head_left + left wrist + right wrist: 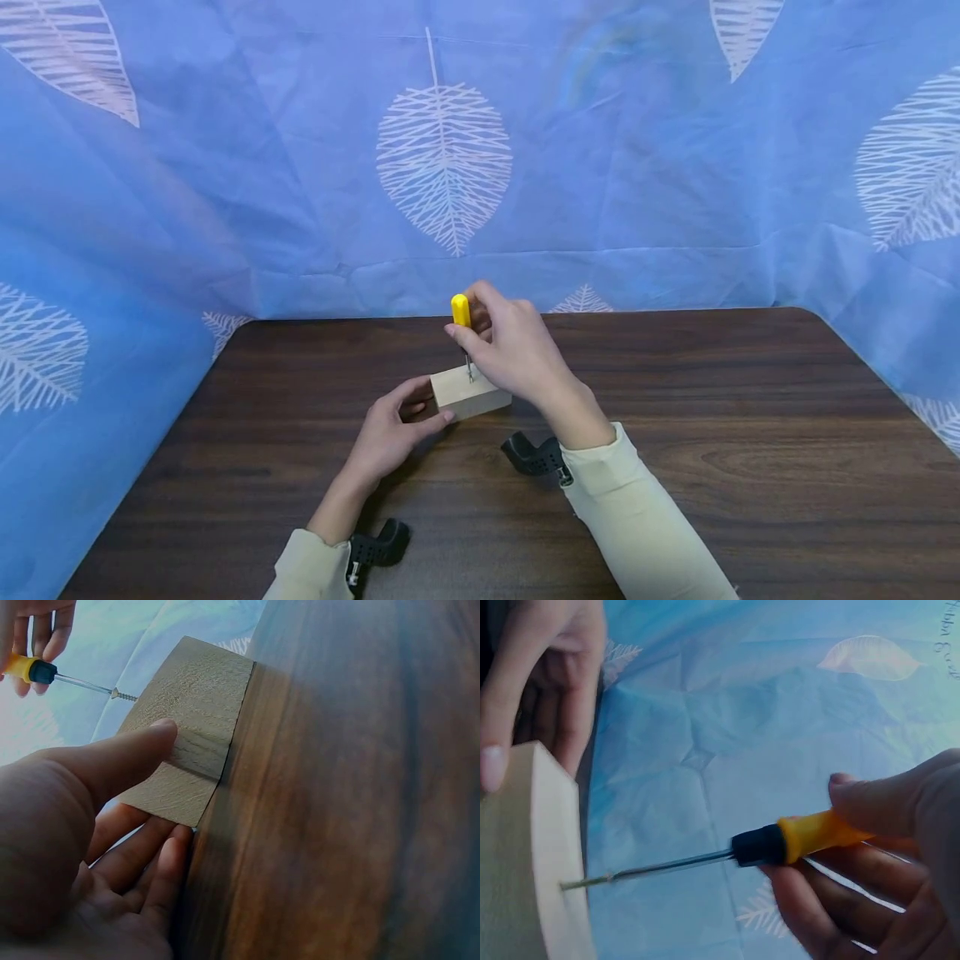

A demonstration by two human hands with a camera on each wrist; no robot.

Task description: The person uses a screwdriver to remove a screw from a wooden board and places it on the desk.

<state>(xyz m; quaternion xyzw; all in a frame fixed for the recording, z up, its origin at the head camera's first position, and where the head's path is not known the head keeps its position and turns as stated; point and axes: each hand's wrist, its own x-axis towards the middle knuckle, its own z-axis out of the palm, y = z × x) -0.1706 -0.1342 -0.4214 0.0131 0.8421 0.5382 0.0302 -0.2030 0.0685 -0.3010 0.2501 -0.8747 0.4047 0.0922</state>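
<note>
A pale wooden block [471, 398] lies on the dark table. My left hand [386, 433] grips its left end, thumb on the near side and fingers behind. A screw [126, 696] stands in the block's top face, part of its thread showing above the wood. My right hand [517, 346] holds a screwdriver [461, 310] with a yellow and black handle upright over the block. In the right wrist view, thumb and fingers pinch the yellow handle [810, 834], and the metal shaft [675, 865] meets the head of the screw.
The brown wooden table [712, 483] has rounded far corners. A blue cloth [315, 167] printed with white leaves hangs behind and beside it. Black wrist-worn mounts [381, 543] stick out from both pale sleeves above the tabletop.
</note>
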